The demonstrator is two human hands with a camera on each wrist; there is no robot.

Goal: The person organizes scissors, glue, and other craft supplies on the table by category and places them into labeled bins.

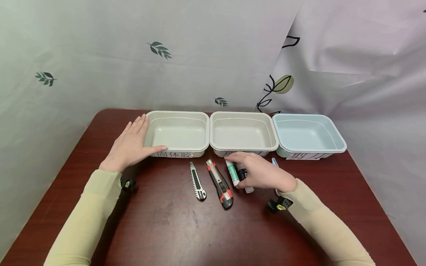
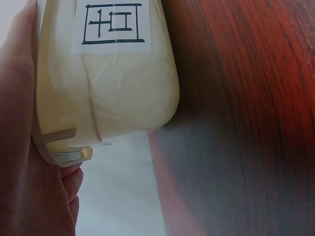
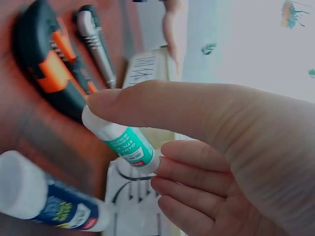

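Note:
My left hand [image 1: 128, 144] rests on the left corner of a cream bin [image 1: 207, 136], fingers straight along its side and thumb over the front rim. In the left wrist view the rim of this bin [image 2: 123, 93] lies against the hand. My right hand [image 1: 261, 171] pinches a green-and-white glue stick [image 1: 232, 173] by its ends, thumb on one and fingertips at the other, as the right wrist view shows with the glue stick [image 3: 129, 145]. Beside it lies a dark blue glue stick [image 3: 66, 204], partly hidden by the hand in the head view.
Left of the glue sticks lie a red-and-black utility knife [image 1: 220, 184] and a slim silver one [image 1: 198, 181]. A second pale bin [image 1: 273, 138] and a light blue bin [image 1: 342, 144] continue the row. A light-blue-tipped object [image 1: 274, 162] is mostly hidden behind my right hand.

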